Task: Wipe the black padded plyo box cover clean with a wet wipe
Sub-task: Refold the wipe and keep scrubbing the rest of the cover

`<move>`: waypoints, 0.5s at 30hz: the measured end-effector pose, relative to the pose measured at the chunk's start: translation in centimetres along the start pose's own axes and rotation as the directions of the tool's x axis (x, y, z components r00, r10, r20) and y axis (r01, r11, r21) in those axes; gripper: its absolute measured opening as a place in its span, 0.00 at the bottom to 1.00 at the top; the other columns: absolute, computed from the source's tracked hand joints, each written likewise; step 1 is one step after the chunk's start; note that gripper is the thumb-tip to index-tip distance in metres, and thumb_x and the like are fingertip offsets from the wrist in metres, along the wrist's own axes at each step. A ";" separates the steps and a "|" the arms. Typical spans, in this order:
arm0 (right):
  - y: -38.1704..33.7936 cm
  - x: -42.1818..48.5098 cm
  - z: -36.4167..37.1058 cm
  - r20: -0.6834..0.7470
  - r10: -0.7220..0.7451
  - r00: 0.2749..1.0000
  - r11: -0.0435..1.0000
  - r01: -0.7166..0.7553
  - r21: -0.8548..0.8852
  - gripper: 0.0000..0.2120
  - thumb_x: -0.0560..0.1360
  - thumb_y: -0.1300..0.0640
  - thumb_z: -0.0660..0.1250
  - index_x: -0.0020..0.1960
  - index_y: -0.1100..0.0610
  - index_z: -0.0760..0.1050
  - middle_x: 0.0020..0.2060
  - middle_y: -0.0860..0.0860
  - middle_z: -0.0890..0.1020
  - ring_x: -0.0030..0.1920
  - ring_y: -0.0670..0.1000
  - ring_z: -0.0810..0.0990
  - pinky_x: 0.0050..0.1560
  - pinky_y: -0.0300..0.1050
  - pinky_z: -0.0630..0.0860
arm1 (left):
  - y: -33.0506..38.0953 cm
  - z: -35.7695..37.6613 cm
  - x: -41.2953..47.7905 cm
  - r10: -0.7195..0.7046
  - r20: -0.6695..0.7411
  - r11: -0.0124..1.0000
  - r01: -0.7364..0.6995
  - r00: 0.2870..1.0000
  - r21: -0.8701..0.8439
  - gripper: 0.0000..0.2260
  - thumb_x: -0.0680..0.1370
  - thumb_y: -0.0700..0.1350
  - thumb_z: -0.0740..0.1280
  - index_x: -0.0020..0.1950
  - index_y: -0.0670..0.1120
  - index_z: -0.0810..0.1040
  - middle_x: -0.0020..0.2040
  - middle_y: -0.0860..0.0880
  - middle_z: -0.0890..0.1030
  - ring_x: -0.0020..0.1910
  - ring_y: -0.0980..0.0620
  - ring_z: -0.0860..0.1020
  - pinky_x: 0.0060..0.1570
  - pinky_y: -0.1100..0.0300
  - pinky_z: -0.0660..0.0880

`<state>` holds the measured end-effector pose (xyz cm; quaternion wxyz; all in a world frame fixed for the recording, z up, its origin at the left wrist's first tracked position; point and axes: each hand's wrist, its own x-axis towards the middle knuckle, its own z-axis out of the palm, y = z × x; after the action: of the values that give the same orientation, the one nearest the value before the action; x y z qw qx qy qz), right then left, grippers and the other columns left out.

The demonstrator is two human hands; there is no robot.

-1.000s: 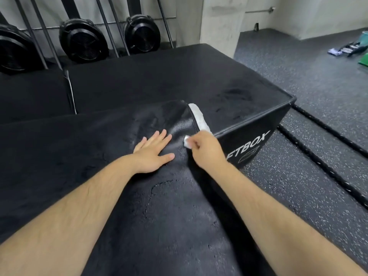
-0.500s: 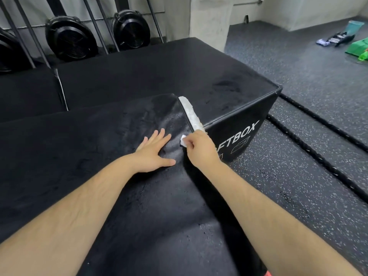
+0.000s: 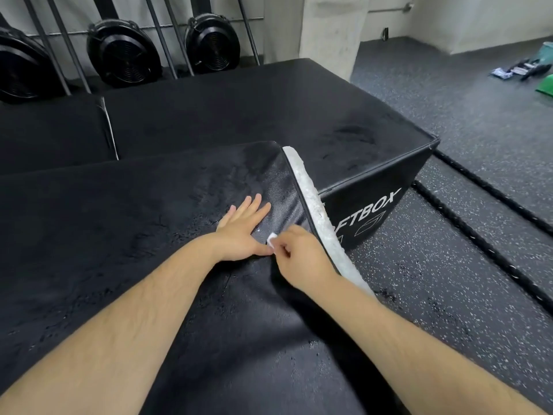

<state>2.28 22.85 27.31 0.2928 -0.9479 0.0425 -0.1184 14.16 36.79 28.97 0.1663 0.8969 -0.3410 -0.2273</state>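
The black padded plyo box cover [image 3: 125, 235] fills the lower left of the head view, its surface dull with damp, shiny patches near the far right corner. A white fuzzy strip [image 3: 314, 205] runs along its right edge. My left hand [image 3: 242, 232] lies flat on the cover with straight fingers, close to that edge. Right beside its thumb, my right hand [image 3: 302, 256] has curled fingers pinching a small bunched white wet wipe [image 3: 271, 239] against the cover.
A lower black box lettered "FTBOX" [image 3: 368, 211] stands beyond the cover's right edge. Black fans [image 3: 125, 52] and slanted bars line the back wall. A concrete pillar [image 3: 329, 31] rises behind. Black ropes [image 3: 478, 235] cross the speckled floor; small items [image 3: 520, 70] lie far right.
My right hand has drawn the wipe toward me and left along the cover's edge, ending next to my left thumb. More of the white strip shows. The left hand stays put.
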 end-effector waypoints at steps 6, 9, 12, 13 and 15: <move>3.1 2.9 -2.4 -0.078 0.101 0.992 0.994 -0.104 -0.040 0.14 0.80 0.61 0.63 0.36 0.60 0.77 0.34 0.50 0.71 0.34 0.49 0.69 0.40 0.46 0.70 | 0.4 -1.0 -0.3 -0.018 0.062 0.995 0.024 0.998 -0.098 0.45 0.75 0.52 0.73 0.80 0.61 0.44 0.76 0.64 0.34 0.68 0.68 0.29 0.71 0.61 0.30; 2.3 2.3 -2.2 -0.118 0.111 0.987 0.992 -0.118 -0.053 0.20 0.79 0.60 0.64 0.29 0.57 0.66 0.28 0.47 0.64 0.28 0.47 0.63 0.32 0.44 0.65 | 0.4 -0.7 -0.3 -0.016 0.041 0.997 0.019 0.999 -0.076 0.46 0.74 0.53 0.74 0.81 0.61 0.44 0.78 0.62 0.34 0.70 0.67 0.29 0.73 0.59 0.31; 1.3 0.2 -1.0 -0.035 0.024 0.999 1.000 -0.024 0.001 0.19 0.80 0.56 0.66 0.30 0.53 0.72 0.32 0.46 0.70 0.34 0.48 0.72 0.39 0.42 0.70 | 0.1 -0.5 -0.3 -0.012 0.033 0.996 0.015 0.999 -0.092 0.46 0.74 0.53 0.74 0.81 0.61 0.44 0.79 0.62 0.35 0.72 0.67 0.29 0.74 0.58 0.31; 1.7 0.2 -1.2 -0.010 0.005 1.000 1.000 -0.005 -0.005 0.16 0.80 0.55 0.66 0.33 0.56 0.77 0.33 0.47 0.72 0.36 0.50 0.73 0.41 0.44 0.72 | 0.2 -0.6 -0.3 -0.004 0.032 0.996 0.007 0.999 -0.088 0.46 0.74 0.53 0.74 0.81 0.61 0.44 0.79 0.62 0.35 0.71 0.66 0.29 0.74 0.58 0.31; 2.9 1.7 -2.2 -0.014 0.034 0.999 0.999 -0.034 -0.038 0.13 0.81 0.55 0.65 0.40 0.57 0.83 0.37 0.49 0.76 0.39 0.51 0.76 0.45 0.46 0.73 | 0.4 -0.7 -0.4 -0.014 0.035 0.994 0.018 0.999 -0.104 0.46 0.74 0.53 0.74 0.80 0.61 0.45 0.77 0.64 0.35 0.69 0.66 0.29 0.73 0.58 0.31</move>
<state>3.39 19.04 27.75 0.2762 -0.9516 0.0629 -0.1189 14.09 36.91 29.86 0.2055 0.8856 -0.3243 -0.2614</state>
